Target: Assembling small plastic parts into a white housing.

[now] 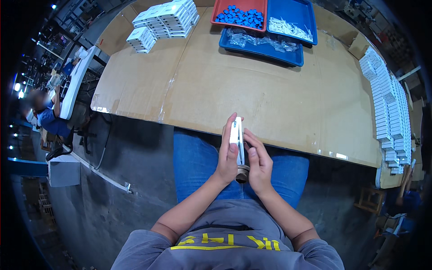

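Note:
A slim white box (236,135) stands on edge between my two hands, just off the near edge of the table. Its narrow side faces up, with a thin gap running along it. My left hand (228,155) presses on its left face, fingers stretched along it and thumb on the near part. From the other side my right hand (259,162) holds it, fingers bent and partly hidden behind the thumb. Just below the box, between my wrists, shows a short brownish round tube-like piece (242,173); whether I touch it I cannot tell.
On the cardboard-covered table (216,85) stand stacked white boxes (168,20) at the back left and long stacks (387,103) at the right. A red tray (216,13) holds blue pieces; a blue tray (292,9) white ones; a lower blue tray (270,55) clear plastic. A person (51,119) sits far left.

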`<state>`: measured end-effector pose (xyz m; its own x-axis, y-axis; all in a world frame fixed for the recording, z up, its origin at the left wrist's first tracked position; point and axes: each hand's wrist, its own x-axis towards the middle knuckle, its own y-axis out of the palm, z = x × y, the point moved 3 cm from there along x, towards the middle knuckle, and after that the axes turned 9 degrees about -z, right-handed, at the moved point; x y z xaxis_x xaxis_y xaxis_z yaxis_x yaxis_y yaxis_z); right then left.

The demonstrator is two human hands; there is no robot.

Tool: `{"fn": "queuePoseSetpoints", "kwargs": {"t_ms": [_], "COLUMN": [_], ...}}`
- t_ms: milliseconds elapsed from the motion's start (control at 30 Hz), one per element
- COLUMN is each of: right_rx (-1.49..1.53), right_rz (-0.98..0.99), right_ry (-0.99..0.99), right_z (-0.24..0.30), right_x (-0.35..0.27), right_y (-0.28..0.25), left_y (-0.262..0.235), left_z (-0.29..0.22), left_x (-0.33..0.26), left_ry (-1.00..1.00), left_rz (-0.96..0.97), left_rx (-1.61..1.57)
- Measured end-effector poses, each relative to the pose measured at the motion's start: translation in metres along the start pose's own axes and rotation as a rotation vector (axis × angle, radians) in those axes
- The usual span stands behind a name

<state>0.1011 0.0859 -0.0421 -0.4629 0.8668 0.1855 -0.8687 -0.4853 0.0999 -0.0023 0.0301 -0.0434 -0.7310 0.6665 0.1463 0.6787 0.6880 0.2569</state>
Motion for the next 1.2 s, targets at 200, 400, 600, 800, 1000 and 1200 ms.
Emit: {"fn": "queuePoseSetpoints", "kwargs": {"t_ms": [200,400,600,800,1000,1200], "right_rx": [0.266,0.338,0.336,0.240,0.196,0.164], "right_rz": [0.064,0.061,0.054,0.108,0.112,0.144], "right_ry": [0.654,0.574,0.535,0.446,0.389,0.389], "right_z": [0.011,0.008,0.017,0.016,0.011,0.007], "right_x": [0.012,0.001,-0.004,-0.014,-0.020,-0.010], "right_y": [-0.011,0.003,0.013,0.013,0.010,0.005], "left_y": [-0.002,-0.002,-0.005,-0.010,-0.007,-0.003], "left_z": [-0.011,-0.001,0.000,0.003,0.001,0.000], "left_x": [0.001,-0.002,-0.004,-0.009,-0.010,-0.006], "left_ry": [0.244,0.293,0.425,0.380,0.281,0.251], "left_rz": [0.150,-0.016,-0.068,-0.124,-0.126,-0.060], "left_rx": [0.375,0.349,0.391,0.303,0.162,0.309]}}
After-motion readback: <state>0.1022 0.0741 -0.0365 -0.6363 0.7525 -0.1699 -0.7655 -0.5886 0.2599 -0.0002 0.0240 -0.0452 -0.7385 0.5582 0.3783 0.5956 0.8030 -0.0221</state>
